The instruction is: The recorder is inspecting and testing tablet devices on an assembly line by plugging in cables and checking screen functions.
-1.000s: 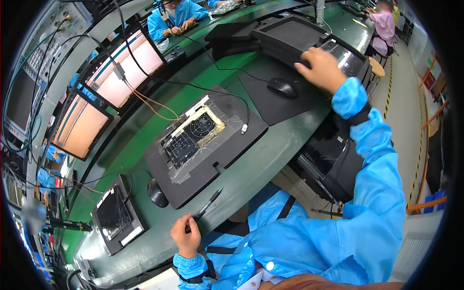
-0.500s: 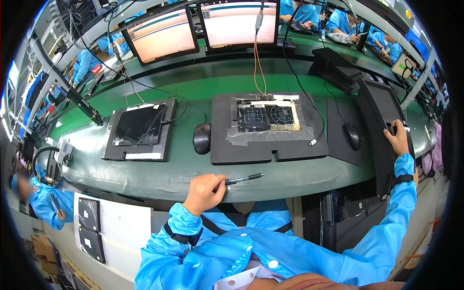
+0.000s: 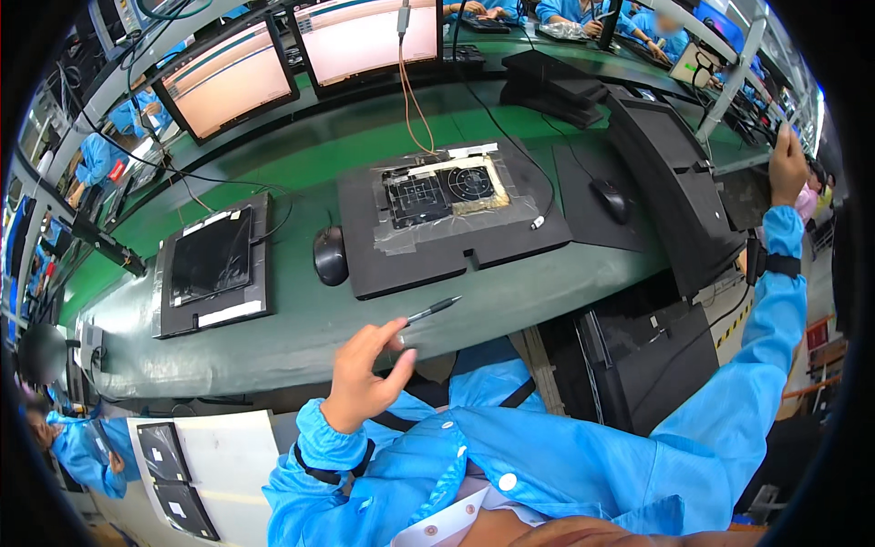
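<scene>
My left hand [image 3: 365, 376] is just past the table's front edge, thumb and fingers apart. A black pen [image 3: 434, 310] lies by its index fingertip and points away to the right. Far to the right, my right hand [image 3: 788, 169] is raised beyond the table's end, beside a metal post. Its fingers are drawn together, and whatever they hold is hidden. On the table, a black foam board [image 3: 374, 273] bears a taped panel [image 3: 447, 196] with target-like patterns. To its left, a dark tablet-like screen [image 3: 212, 255] rests on another black board.
Two monitors [image 3: 369, 41] stand at the back. A black mouse [image 3: 330, 255] sits between the boards; another mouse [image 3: 609, 201] lies farther right. Black foam trays [image 3: 674, 182] crowd the right end. Cables hang over the table. Co-workers in blue sit across and at left.
My right hand has left the black tray and swung up and outward to the right. My left hand's fingers have spread from around the pen. The whole view has turned.
</scene>
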A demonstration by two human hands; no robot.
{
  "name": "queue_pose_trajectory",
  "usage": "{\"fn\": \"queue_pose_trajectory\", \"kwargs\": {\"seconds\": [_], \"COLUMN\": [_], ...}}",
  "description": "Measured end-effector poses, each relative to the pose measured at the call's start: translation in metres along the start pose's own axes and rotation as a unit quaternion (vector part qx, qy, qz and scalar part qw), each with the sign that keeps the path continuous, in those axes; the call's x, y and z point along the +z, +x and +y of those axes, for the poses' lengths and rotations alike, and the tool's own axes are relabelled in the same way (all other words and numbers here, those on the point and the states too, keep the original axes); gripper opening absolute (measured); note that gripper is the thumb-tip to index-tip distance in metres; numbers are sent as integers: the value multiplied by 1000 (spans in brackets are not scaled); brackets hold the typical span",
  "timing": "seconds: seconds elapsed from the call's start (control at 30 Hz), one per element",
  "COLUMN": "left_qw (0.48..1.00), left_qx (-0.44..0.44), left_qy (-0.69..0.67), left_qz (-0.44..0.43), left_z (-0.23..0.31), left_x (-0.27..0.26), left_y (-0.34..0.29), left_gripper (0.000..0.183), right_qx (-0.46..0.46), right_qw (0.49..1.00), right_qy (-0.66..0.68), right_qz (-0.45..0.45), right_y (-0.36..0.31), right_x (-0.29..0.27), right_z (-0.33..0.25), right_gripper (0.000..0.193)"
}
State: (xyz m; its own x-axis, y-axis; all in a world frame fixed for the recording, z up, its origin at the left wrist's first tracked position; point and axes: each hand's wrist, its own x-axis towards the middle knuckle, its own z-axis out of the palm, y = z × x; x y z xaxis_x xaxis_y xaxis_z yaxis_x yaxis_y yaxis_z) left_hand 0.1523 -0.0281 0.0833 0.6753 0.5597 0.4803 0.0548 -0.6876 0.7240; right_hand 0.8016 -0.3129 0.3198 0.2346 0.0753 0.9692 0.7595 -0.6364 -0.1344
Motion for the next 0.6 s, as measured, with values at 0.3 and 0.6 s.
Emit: {"fn": "queue_pose_trajectory", "kwargs": {"seconds": [0.3, 0.6], "left_qw": [887, 924], "left_qx": [-21, -205], "left_qy": [-427, -319], "left_qz": [-176, 40], "left_z": [39, 13], "left_x": [58, -42], "left_y": [55, -72], "left_gripper": [128, 24], "right_qx": [-198, -250], "right_qw": [914, 782], "right_qy": [296, 351], "right_qz": [-193, -450], "right_y": [-60, -214], "right_x": [-32, 28], "right_z": [-346, -352], "right_gripper": [36, 38]}}
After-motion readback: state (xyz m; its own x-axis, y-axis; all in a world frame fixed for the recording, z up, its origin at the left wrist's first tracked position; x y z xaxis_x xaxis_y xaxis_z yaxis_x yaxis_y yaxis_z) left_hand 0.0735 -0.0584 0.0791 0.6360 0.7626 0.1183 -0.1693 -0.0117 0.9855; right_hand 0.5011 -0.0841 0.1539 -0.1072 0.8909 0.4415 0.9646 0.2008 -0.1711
